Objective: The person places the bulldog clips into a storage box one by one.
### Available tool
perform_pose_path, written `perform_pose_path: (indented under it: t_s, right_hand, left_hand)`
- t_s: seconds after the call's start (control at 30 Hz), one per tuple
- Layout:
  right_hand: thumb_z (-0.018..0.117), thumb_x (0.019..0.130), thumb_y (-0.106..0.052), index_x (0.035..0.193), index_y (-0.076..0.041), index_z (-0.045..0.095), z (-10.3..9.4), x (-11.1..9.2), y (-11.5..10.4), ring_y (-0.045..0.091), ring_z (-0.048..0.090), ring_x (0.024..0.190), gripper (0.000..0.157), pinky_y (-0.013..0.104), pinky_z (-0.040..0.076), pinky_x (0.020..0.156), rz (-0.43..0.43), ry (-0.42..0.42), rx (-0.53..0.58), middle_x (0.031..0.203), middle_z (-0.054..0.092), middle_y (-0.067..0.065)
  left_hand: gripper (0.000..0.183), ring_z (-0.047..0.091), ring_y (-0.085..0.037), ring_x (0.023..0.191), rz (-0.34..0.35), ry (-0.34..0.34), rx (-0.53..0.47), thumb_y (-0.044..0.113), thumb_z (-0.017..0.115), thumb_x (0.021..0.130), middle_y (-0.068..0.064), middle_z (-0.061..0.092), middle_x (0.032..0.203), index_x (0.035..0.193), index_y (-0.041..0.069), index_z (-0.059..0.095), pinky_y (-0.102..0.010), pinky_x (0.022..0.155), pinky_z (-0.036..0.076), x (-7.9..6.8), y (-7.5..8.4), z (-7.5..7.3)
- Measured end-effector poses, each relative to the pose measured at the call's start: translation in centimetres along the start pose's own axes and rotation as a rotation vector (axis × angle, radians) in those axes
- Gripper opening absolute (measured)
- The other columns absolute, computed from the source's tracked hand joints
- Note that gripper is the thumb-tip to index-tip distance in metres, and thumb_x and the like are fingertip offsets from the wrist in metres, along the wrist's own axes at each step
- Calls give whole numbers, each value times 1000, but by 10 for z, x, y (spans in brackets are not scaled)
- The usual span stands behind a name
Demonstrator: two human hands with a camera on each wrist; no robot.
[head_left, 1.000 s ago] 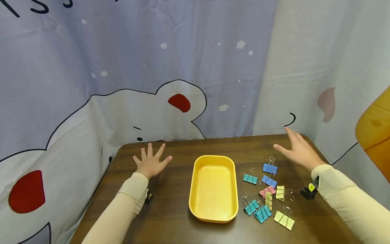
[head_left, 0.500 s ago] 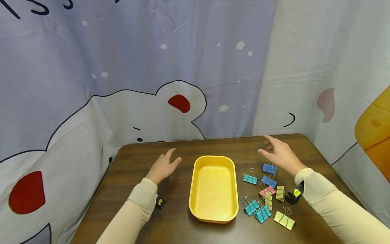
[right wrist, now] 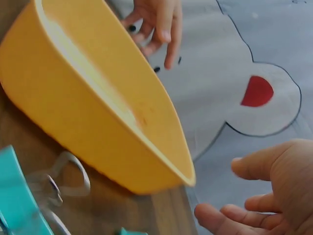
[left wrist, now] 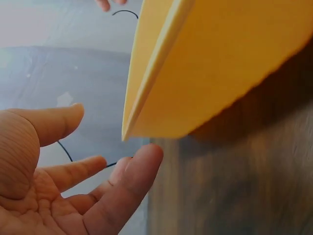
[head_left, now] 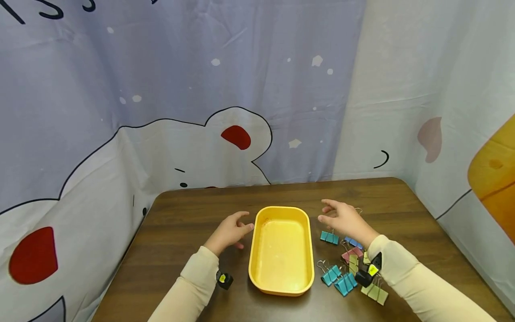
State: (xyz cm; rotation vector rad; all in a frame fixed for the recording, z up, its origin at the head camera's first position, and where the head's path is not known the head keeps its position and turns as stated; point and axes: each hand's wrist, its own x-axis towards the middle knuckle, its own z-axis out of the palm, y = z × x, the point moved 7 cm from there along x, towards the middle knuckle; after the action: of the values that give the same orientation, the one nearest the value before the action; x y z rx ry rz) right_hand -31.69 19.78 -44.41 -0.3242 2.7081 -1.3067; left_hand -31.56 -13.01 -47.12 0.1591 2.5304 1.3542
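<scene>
A yellow rectangular tray (head_left: 281, 255) with rounded corners stands on the table, nothing inside it. My left hand (head_left: 230, 233) is at its left side, thumb near the rim, fingers loosely bent. In the left wrist view those fingers (left wrist: 142, 171) are apart from the tray's wall (left wrist: 195, 73). My right hand (head_left: 345, 220) hovers to the right of the tray, fingers spread and holding nothing. The right wrist view has the thumb (right wrist: 259, 161) and fingers beyond the tray's far corner. Below this hand lies a teal binder clip (head_left: 329, 237), silver handles up.
Several more binder clips lie right of the tray: pink (head_left: 352, 254), blue (head_left: 354, 242), pale yellow (head_left: 375, 294) and teal (head_left: 346, 284). My right forearm overlaps some. The brown wooden table (head_left: 193, 205) ends at a printed curtain (head_left: 301, 89) behind.
Both hands have come inward and toward me, from wide apart to either side of the tray. The fingers have gone from spread to loosely bent. Tray and clips stay put.
</scene>
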Motion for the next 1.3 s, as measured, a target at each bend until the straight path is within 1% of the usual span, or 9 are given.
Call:
perform_pose_path:
  t_s: [0.07, 0.17, 0.23, 0.3, 0.47, 0.67, 0.9, 1.07, 1.3]
  right_hand:
    - [67, 98, -21, 151, 6, 38, 12, -2, -1, 30, 71, 90, 66, 39, 61, 72, 24, -35, 28, 131, 58, 27]
    - [67, 98, -16, 151, 6, 38, 26, -4, -1, 28, 71, 86, 64, 42, 61, 74, 64, -61, 60, 130, 58, 27]
    - [67, 97, -12, 150, 8, 39, 34, -4, 1, 29, 72, 83, 63, 43, 62, 73, 84, -61, 85, 125, 60, 25]
    - [68, 95, -8, 148, 9, 40, 42, -4, 2, 26, 71, 79, 62, 42, 62, 71, 99, -62, 106, 119, 62, 22]
    - [69, 92, 0, 146, 11, 42, 57, -4, 4, 21, 70, 75, 61, 41, 63, 69, 111, -81, 150, 109, 63, 19]
    - [67, 92, 5, 147, 10, 42, 62, -2, 3, 21, 69, 74, 61, 42, 62, 67, 98, -71, 145, 106, 64, 20]
    - [64, 94, 4, 149, 8, 41, 66, 5, 1, 22, 70, 76, 60, 41, 63, 69, 83, -76, 151, 113, 64, 25]
    - [62, 95, 5, 149, 8, 40, 68, 9, -1, 23, 70, 80, 59, 42, 62, 71, 78, -77, 179, 114, 63, 25]
    - [62, 95, 5, 149, 8, 41, 72, 18, 1, 26, 70, 83, 58, 38, 62, 69, 68, -70, 185, 115, 63, 27]
  left_hand:
    - [56, 63, -35, 89, -18, -22, -50, 23, 66, 99, -16, 61, 108, 149, 7, 46, -36, 57, 61, -1, -3, 6]
    - [57, 64, -31, 86, -38, -49, -103, 21, 66, 99, -17, 62, 110, 149, 5, 45, -36, 57, 61, -2, -8, 14]
    - [56, 65, -29, 84, -48, -64, -151, 19, 66, 99, -18, 64, 110, 149, 4, 45, -37, 57, 61, -2, -11, 19]
    - [56, 66, -25, 80, -58, -76, -191, 16, 66, 99, -19, 64, 108, 149, 4, 45, -37, 58, 62, -3, -13, 24]
    - [54, 65, -21, 71, -65, -64, -258, 5, 66, 97, -21, 66, 102, 148, 5, 47, -37, 55, 61, -4, -18, 31]
    - [56, 63, -19, 65, -71, -27, -312, -2, 66, 95, -21, 66, 98, 147, 6, 48, -36, 54, 61, -4, -23, 33]
    - [55, 62, -19, 65, -90, 6, -368, -1, 65, 96, -21, 65, 102, 148, 8, 48, -35, 55, 61, -7, -29, 33]
    - [56, 63, -21, 67, -88, 25, -406, -3, 65, 95, -21, 64, 101, 148, 6, 47, -35, 55, 61, -9, -32, 31]
    - [54, 61, -20, 68, -92, 55, -445, 0, 66, 96, -15, 63, 97, 147, 7, 50, -34, 55, 61, -3, -42, 25]
